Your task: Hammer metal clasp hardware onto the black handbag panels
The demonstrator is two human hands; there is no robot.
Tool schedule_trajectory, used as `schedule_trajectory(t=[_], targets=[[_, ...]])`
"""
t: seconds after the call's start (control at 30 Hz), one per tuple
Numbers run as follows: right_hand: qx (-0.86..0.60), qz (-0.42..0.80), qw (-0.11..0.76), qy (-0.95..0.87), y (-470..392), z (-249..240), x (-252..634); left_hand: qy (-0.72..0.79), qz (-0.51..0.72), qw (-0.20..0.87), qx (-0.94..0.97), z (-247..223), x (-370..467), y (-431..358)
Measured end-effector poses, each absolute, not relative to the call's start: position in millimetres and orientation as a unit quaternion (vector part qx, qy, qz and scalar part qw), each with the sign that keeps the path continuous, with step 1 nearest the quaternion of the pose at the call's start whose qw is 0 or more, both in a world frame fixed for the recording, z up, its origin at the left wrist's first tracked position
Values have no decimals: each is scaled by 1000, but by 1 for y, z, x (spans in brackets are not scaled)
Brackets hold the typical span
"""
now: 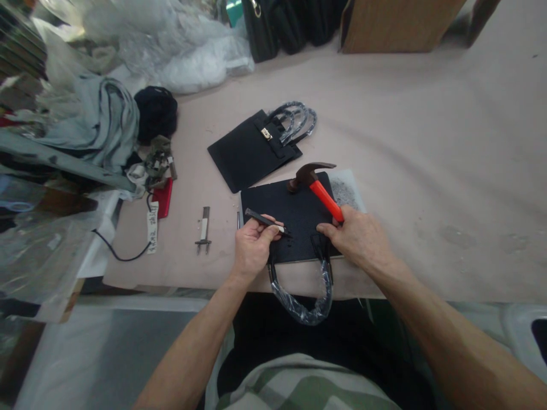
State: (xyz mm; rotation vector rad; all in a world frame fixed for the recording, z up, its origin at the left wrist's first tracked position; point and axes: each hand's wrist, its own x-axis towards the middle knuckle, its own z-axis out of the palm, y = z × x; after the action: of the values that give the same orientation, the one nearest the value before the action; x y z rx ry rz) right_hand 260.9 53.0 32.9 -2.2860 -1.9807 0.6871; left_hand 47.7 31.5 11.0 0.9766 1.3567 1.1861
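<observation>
My left hand (253,247) is closed around a slim dark punch-like rod (256,217), its lower tip close to the surface of a black leather bag panel (267,199). In my right hand (363,234) is a claw hammer (325,199) with an orange handle, its dark head above the panel. My right thumb rests near the panel's front edge. A plastic-wrapped bag handle (305,310) loops from that edge toward my body. Under the panel, a pale speckled board (348,191) sticks out on the right.
Behind the panel lies a black handbag (248,154) with a gold clasp and wrapped handles. A metal tool with two prongs (204,230) lies to the left. Clear plastic bags (183,51), black bags (284,25) and a cardboard box (397,25) line the back.
</observation>
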Motion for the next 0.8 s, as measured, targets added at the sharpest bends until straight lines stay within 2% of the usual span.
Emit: schedule_trajectory(t=[0.47, 0.8], targets=[[-737, 220, 19, -639, 53, 32, 262, 548, 426, 442, 568, 6, 45, 18], [-737, 224, 18, -637, 53, 32, 262, 549, 413, 397, 608, 10, 49, 16]])
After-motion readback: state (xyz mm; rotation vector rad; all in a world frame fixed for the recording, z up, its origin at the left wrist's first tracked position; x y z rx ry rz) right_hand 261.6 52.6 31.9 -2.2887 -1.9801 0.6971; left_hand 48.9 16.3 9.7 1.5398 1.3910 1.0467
